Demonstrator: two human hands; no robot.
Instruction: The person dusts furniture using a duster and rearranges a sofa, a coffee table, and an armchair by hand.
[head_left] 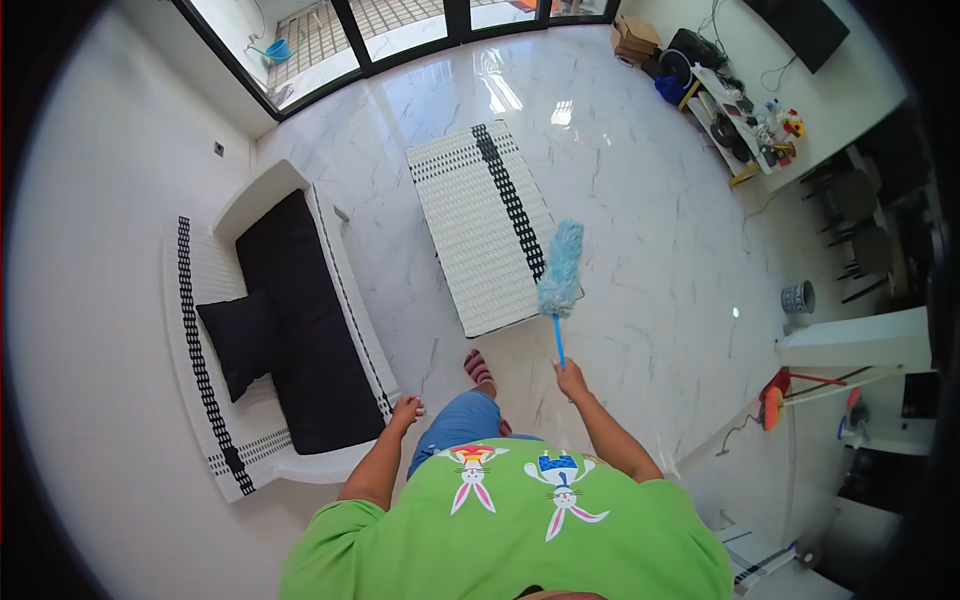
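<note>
My right hand [570, 381] is closed around the blue handle of a duster [562, 270]. Its fluffy light-blue head points away from me and overlaps the near right edge of a white woven table [475, 230] with a black stripe; I cannot tell if it touches. My left hand [407, 411] hangs by the near end of a white woven sofa [290, 466], its fingers loosely bent and a little apart, with nothing visible in them.
A black seat cushion [305, 310] and a black pillow [238, 340] lie on the sofa. Glass doors [400, 30] stand at the back. A cluttered shelf [725, 120] lines the right wall, and a patterned bin [798, 297] sits on the glossy marble floor [660, 260].
</note>
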